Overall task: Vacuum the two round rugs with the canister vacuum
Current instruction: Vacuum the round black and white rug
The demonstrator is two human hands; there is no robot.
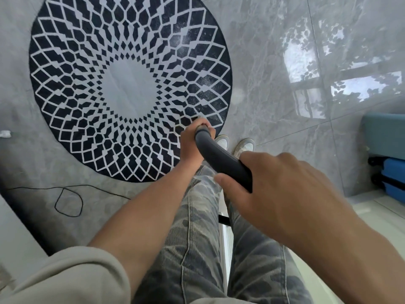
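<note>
Both hands hold the curved dark grey plastic vacuum handle (219, 156) in the middle of the frame. The left hand (190, 145) has its fingers curled round the far end, by the metal collar, and the right hand (278, 189) wraps the near end, fingers over the top and thumb beneath. The nozzle and the canister are out of sight, hidden below the hands or outside the view. The round black-and-white geometric-patterned rug (129, 84) fills the upper left, its near edge just beside the white sneakers (234, 144); a second rug does not show. To do this step well, the left hand should probably steer while the right pushes, in slow overlapping strokes from the rim toward the pale centre. The rug's right side looks speckled with pale dust and likely needs extra passes. A light rug may ride up under suction, so a foot on its edge would help. On the glossy grey marble-tile floor (285, 62), a thin black cord (68, 201) loops at lower left, close to the rug's edge, and could snag the nozzle or a foot. A small white scrap (5, 133) lies at the left edge, and a blue hard-shell suitcase (392, 174) stands at the far right, well apart.
</note>
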